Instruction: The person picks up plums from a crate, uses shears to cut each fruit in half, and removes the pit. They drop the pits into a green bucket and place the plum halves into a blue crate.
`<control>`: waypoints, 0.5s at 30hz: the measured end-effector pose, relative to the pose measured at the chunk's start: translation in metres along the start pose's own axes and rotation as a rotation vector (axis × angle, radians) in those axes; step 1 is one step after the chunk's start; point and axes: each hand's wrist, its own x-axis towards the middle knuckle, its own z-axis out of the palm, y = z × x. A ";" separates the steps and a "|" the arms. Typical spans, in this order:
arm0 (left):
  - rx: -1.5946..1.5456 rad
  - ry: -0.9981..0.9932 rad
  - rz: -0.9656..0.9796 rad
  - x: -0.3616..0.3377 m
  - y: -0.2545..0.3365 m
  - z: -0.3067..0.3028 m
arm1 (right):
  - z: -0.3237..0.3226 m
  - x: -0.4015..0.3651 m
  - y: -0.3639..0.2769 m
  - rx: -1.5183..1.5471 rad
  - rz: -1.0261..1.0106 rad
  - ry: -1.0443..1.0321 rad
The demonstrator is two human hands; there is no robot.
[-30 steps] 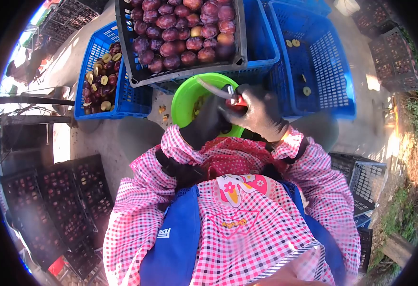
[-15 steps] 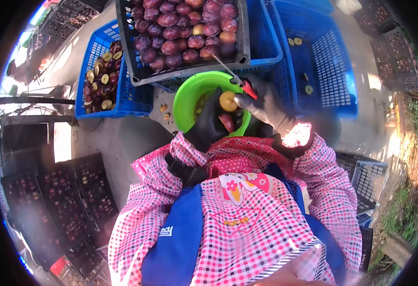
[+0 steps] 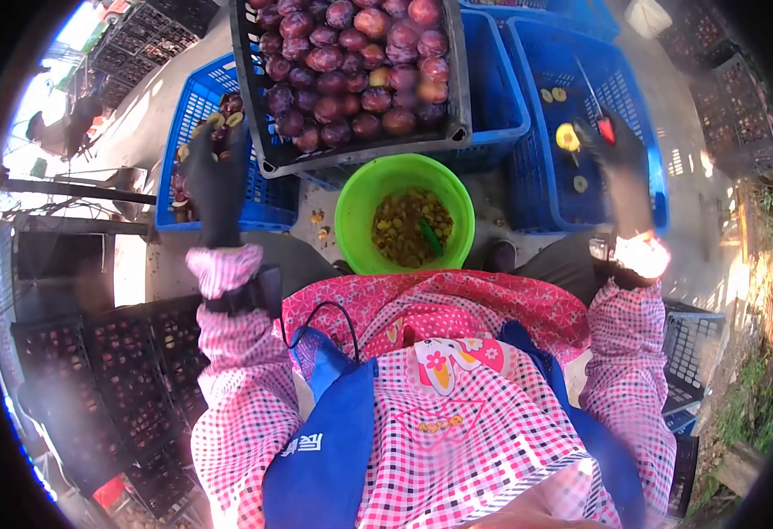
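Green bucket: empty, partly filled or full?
Partly filled: the bucket holds yellowish-brown bits at the bottom, with bare green wall above them.

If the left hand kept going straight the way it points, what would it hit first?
Probably the halved plums in the blue crate beneath the left hand, though its height above them is unclear.
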 end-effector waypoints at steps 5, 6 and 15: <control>0.004 -0.543 0.175 0.019 0.048 0.078 | 0.018 -0.026 -0.064 -0.020 0.101 -0.086; 0.125 -0.572 0.270 0.024 0.032 0.113 | 0.022 -0.030 -0.075 -0.039 0.168 -0.157; -0.792 -0.438 -0.454 0.004 0.068 0.084 | 0.057 -0.055 -0.047 0.381 -0.153 -0.160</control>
